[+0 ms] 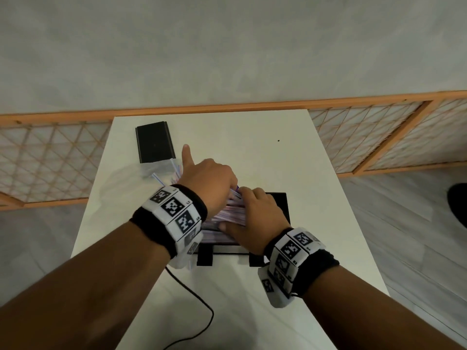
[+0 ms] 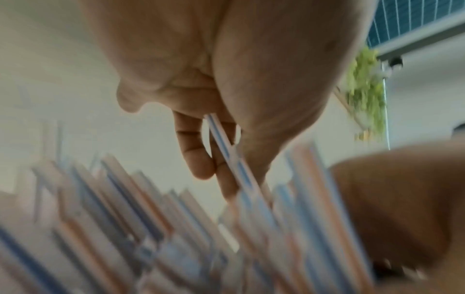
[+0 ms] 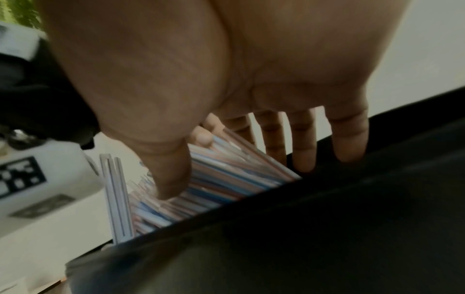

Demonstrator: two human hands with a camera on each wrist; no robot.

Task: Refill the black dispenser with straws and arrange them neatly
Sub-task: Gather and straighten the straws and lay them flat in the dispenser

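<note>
Dispenser [image 1: 279, 205] sits mid-table [image 1: 252, 152], full of straws [image 1: 231, 215]. Left hand [image 1: 209, 180] pinches one straw [image 2: 226, 151], index finger pointing far. Right hand [image 1: 255, 218] lies on the pile, fingers straight, spread.

Left hand [image 1: 209, 178] index outstretched; right hand [image 1: 255, 215] fingers straight, splayed.

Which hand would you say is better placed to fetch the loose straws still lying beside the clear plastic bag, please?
Probably the left hand: it is nearer the clear plastic bag and loose striped straws, while the right hand rests on the pile of straws in the black rectangular dispenser.
</note>
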